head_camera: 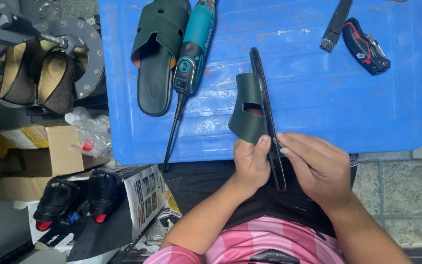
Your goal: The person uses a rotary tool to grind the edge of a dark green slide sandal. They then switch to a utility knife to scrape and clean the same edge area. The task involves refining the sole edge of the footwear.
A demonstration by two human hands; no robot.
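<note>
A green sandal (256, 110) is held on edge over the blue table (318, 88) w/ left hand (251, 161) clamped round it, sole exposed to right hand (316, 164), whose fingertips are pinched tog. at the sole's edge.

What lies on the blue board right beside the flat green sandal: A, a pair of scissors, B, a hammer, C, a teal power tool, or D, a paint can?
C: a teal power tool with a black cord lies along the right edge of the green sandal on the blue board, while both hands hold the other sandal on edge.
</note>
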